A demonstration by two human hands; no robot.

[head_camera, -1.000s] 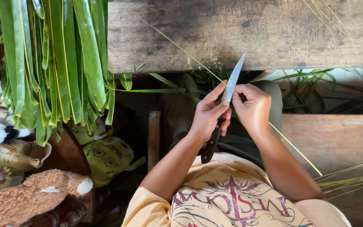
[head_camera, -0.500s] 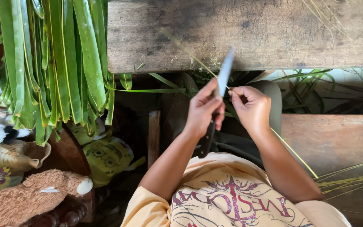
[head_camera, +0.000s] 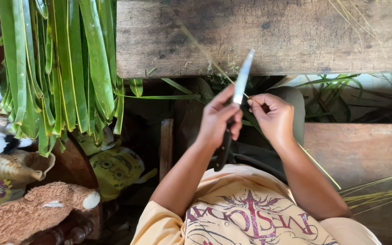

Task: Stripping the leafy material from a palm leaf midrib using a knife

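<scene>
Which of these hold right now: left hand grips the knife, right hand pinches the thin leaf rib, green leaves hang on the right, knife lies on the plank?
1. The left hand grips the knife. True.
2. The right hand pinches the thin leaf rib. True.
3. The green leaves hang on the right. False: they hang at the left.
4. The knife lies on the wooden plank. False: it is held up, blade pointing toward the plank.

The left hand (head_camera: 218, 119) grips a dark-handled knife (head_camera: 233, 110), blade angled up toward the worn wooden surface (head_camera: 305, 36). The right hand (head_camera: 272, 117) pinches what seems a thin leaf midrib (head_camera: 316, 162), blurred near the blade. Green leaves (head_camera: 60, 68) hang at left.
</scene>
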